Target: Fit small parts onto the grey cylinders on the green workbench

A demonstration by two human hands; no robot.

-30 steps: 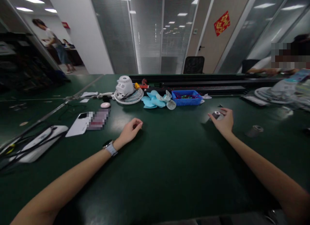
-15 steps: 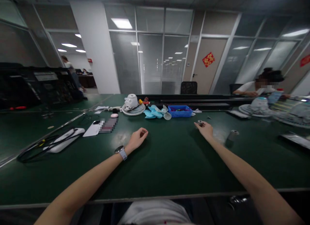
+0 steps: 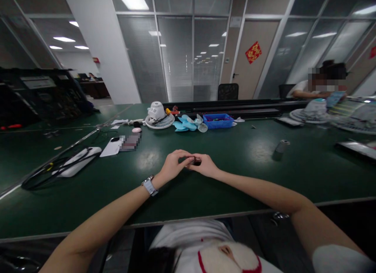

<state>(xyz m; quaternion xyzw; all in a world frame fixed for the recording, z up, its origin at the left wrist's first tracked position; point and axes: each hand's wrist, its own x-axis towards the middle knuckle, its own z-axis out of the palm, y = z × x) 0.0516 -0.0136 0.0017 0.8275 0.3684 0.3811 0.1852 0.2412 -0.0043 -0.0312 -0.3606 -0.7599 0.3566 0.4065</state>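
both hands (image 3: 189,165) grasping a small dark part (image 3: 195,161) — near table edge (image 3: 205,216) (bare green around)

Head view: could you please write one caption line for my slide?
Both hands, left hand and right hand, meet over a green table, pinching a small dark part.

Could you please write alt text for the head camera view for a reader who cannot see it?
Both hands, left hand and right hand, meet over a green table, pinching a small dark part between them. Farther back lie a white fan, blue blades, a blue tray and a grey cylinder; another person sits at far right.
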